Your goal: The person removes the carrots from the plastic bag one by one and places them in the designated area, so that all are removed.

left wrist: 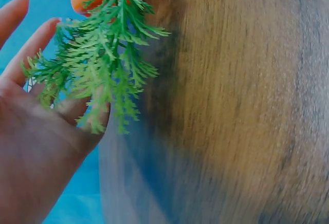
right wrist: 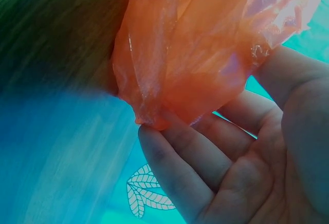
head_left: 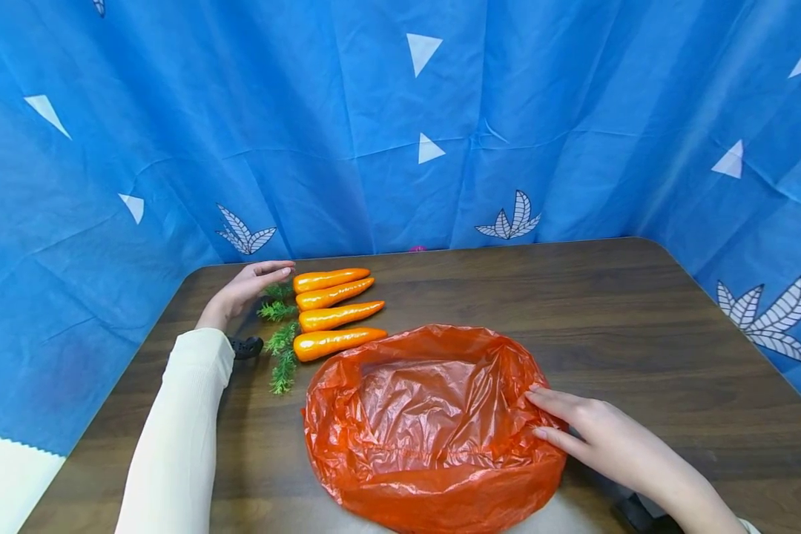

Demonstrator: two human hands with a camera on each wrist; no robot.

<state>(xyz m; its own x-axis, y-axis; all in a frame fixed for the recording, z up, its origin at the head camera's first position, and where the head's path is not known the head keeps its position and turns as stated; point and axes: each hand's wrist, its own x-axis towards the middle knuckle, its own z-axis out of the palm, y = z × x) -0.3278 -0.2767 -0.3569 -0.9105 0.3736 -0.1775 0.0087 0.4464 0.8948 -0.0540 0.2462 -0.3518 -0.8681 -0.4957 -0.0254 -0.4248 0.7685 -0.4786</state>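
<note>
Several orange carrots lie in a row on the dark wooden table, their leafy green tops pointing left. My left hand is over the tops of the farthest carrots, fingers extended and apart. In the left wrist view, green fronds hang in front of that hand, which grips nothing. A red plastic bag stands with its mouth spread wide and its rim folded outward. Against the bag's right side rests my right hand. Its fairly straight fingers touch the thin plastic in the right wrist view.
A blue curtain with white triangles and leaf prints surrounds the table at the back and sides. The nearest carrot's tip lies close to the bag's far left rim. Dark bands are on both wrists.
</note>
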